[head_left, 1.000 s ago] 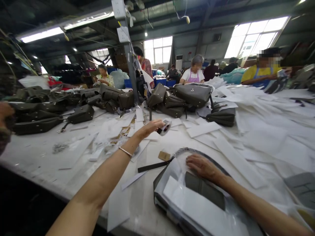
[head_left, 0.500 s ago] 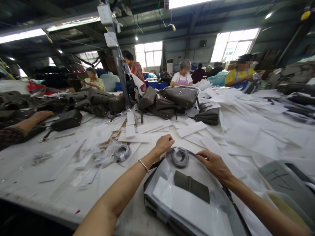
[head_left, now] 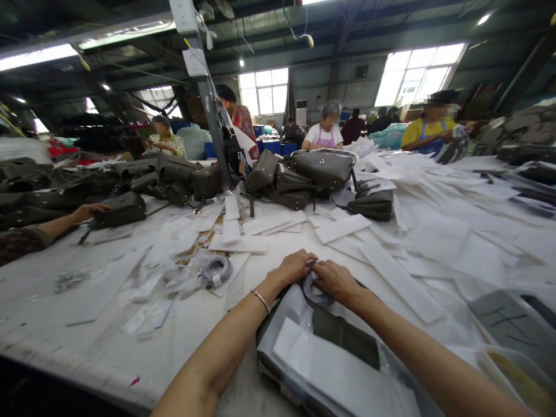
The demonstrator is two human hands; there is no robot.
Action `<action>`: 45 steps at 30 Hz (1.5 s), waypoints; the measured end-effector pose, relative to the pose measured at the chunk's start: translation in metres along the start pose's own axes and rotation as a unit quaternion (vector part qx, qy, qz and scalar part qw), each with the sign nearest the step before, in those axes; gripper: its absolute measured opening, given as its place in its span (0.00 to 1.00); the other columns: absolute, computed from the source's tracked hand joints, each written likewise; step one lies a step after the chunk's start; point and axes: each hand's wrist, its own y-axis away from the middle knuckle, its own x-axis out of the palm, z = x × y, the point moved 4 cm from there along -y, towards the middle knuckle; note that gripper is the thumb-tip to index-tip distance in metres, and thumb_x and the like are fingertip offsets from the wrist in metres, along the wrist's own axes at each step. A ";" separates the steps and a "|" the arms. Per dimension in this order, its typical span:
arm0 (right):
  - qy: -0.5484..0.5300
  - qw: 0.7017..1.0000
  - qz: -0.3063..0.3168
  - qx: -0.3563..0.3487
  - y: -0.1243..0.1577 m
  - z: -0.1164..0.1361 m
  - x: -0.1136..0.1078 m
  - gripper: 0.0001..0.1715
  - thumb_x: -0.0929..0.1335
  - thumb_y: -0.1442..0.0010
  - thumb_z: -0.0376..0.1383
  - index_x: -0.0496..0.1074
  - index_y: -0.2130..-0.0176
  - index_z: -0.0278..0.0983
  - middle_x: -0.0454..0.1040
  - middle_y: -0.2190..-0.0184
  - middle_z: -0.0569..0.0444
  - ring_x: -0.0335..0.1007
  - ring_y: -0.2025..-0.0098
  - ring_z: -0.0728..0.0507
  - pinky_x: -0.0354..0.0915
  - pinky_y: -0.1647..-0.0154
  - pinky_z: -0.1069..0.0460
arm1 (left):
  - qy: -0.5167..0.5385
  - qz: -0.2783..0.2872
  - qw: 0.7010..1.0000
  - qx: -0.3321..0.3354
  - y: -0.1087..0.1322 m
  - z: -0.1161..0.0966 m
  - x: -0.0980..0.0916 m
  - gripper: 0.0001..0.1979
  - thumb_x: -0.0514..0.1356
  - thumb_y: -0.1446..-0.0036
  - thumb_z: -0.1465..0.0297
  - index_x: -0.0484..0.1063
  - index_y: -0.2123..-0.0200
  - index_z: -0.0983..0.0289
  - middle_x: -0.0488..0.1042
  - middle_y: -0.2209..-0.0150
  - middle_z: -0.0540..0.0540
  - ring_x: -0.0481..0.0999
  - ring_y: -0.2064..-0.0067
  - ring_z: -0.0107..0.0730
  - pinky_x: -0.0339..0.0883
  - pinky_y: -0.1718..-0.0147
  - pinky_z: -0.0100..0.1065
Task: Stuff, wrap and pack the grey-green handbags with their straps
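Note:
My left hand (head_left: 297, 266) and my right hand (head_left: 335, 281) meet at the top of a dark handbag (head_left: 267, 368) lying in front of me. Both have their fingers closed on a thin dark strap (head_left: 311, 263), mostly hidden by the fingers. Just under the right hand sits a grey coil (head_left: 319, 296), partly covered by it. On the bag rest a white padding sheet (head_left: 339, 362), a dark olive folded piece (head_left: 347, 336) and clear plastic. A second grey coil (head_left: 216, 271) with a white band lies to the left, apart from my hands.
Finished-looking dark bags (head_left: 324, 168) are heaped across the table beside a metal post (head_left: 212, 116). White sheets (head_left: 391, 278) cover the right side. A grey marked bin (head_left: 508, 318) and a clear tub (head_left: 512, 370) stand right. A co-worker's hand (head_left: 89, 212) touches a bag at left.
My right hand has moved left along the strap to meet my left hand, now partly covering the coil. The co-worker's hand at left has moved right onto a bag.

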 end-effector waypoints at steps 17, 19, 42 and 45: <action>0.015 0.996 -0.081 -0.026 0.003 0.007 -0.002 0.15 0.70 0.41 0.36 0.74 0.54 0.38 0.69 0.48 0.46 0.64 0.48 0.37 0.60 0.47 0.45 | -0.004 -0.059 0.997 -0.050 0.050 -0.009 -0.002 0.13 0.52 0.37 0.67 0.73 0.55 0.62 0.73 0.56 0.56 0.71 0.52 0.36 0.63 0.49 0.35; 0.004 0.996 -0.088 -0.020 -0.002 0.002 -0.002 0.27 0.71 0.42 0.37 0.68 0.44 0.37 0.65 0.41 0.43 0.60 0.43 0.34 0.56 0.43 0.42 | -0.006 -0.069 0.996 -0.058 0.049 -0.012 -0.001 0.15 0.56 0.38 0.61 0.71 0.54 0.63 0.72 0.54 0.57 0.70 0.51 0.38 0.64 0.50 0.35; -0.050 0.998 -0.036 -0.024 -0.001 -0.003 0.011 0.09 0.65 0.38 0.32 0.73 0.57 0.34 0.72 0.62 0.46 0.67 0.56 0.39 0.61 0.51 0.48 | -0.087 -0.056 0.992 -0.076 0.043 -0.029 0.018 0.12 0.48 0.34 0.72 0.68 0.53 0.64 0.69 0.52 0.58 0.67 0.49 0.39 0.64 0.49 0.36; -0.063 0.996 -0.060 -0.005 0.002 -0.001 0.007 0.07 0.67 0.39 0.31 0.72 0.59 0.36 0.72 0.62 0.49 0.68 0.56 0.41 0.63 0.51 0.49 | -0.085 -0.067 0.992 -0.066 0.043 -0.028 0.019 0.11 0.49 0.34 0.72 0.68 0.53 0.64 0.69 0.53 0.58 0.67 0.50 0.39 0.64 0.50 0.36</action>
